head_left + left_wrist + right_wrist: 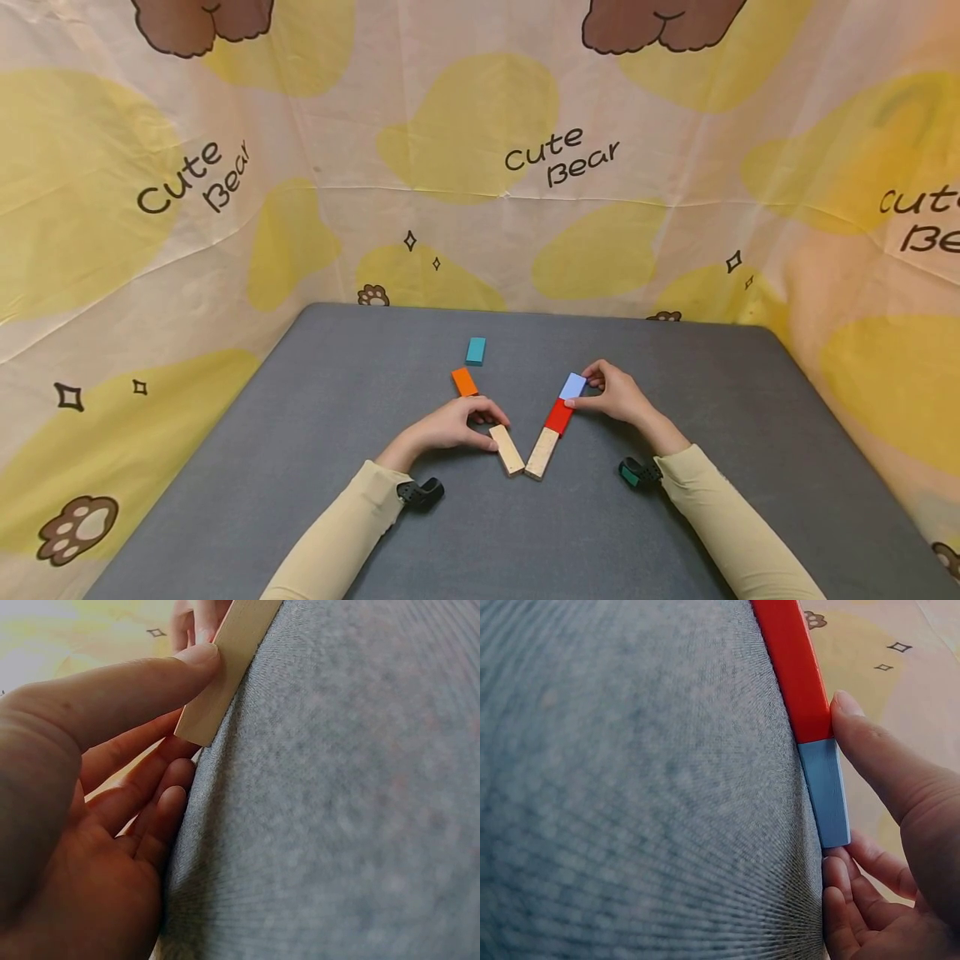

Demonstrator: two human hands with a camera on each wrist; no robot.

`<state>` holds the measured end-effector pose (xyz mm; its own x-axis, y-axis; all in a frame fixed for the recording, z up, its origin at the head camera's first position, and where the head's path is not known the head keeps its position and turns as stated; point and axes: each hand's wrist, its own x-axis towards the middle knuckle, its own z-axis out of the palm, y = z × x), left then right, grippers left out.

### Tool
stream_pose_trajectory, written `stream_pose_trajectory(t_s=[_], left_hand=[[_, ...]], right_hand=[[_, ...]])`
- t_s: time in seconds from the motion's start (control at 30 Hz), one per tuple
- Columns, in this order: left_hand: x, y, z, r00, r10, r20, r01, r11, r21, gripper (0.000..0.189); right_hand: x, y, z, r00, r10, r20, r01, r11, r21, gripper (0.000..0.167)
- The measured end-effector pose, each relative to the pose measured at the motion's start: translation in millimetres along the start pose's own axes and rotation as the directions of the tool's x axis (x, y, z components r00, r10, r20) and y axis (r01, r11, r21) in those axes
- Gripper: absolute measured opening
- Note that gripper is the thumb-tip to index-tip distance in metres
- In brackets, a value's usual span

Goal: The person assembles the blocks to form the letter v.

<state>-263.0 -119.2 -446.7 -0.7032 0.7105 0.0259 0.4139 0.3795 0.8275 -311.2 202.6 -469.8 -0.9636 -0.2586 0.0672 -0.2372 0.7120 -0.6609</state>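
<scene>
In the head view, two slanting lines of small flat blocks lie on the grey table. My left hand (pixel 457 423) holds a plain wooden block (pixel 507 451), its thumb on the long side and its fingers round the far end. In the left wrist view, the thumb (pixel 196 660) presses that block (pixel 225 690). My right hand (pixel 617 393) is at the light blue block (pixel 572 386), fingertips at its far end; its thumb (pixel 849 705) touches the red block (pixel 799 682) near the joint. The red block abuts a second wooden block (pixel 542 454).
An orange block (pixel 464 382) lies just beyond my left hand, partly covered by it. Farther back is a teal block (pixel 476 351). A patterned cloth (pixel 480 167) hangs behind the grey table (pixel 300 500) and along its sides.
</scene>
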Motion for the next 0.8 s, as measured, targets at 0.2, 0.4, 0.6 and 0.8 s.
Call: stream_pose_trajectory(t_s=[0.2,0.4,0.6,0.8], left_hand=[[-0.1,-0.7,-0.1,1.000,0.003,-0.001,-0.003,1.000,0.006,0.036],[-0.5,1.2,0.2,1.000,-0.011,-0.001,0.011,1.000,-0.001,0.036],[-0.3,2.5,0.3,1.000,-0.018,-0.001,0.018,1.000,-0.011,0.035],[0.1,3.1,0.5,1.000,-0.017,-0.002,0.017,1.000,-0.005,0.036]], right_hand=[[-0.3,0.9,0.5,1.000,-0.010,-0.004,0.010,1.000,0.005,0.062],[-0.6,1.0,0.2,1.000,-0.010,0.000,0.010,1.000,0.005,0.062],[-0.2,0.8,-0.2,1.000,-0.010,0.003,0.010,1.000,0.003,0.062],[0.4,1.7,-0.1,1.000,-0.012,0.004,0.012,1.000,0.000,0.063]])
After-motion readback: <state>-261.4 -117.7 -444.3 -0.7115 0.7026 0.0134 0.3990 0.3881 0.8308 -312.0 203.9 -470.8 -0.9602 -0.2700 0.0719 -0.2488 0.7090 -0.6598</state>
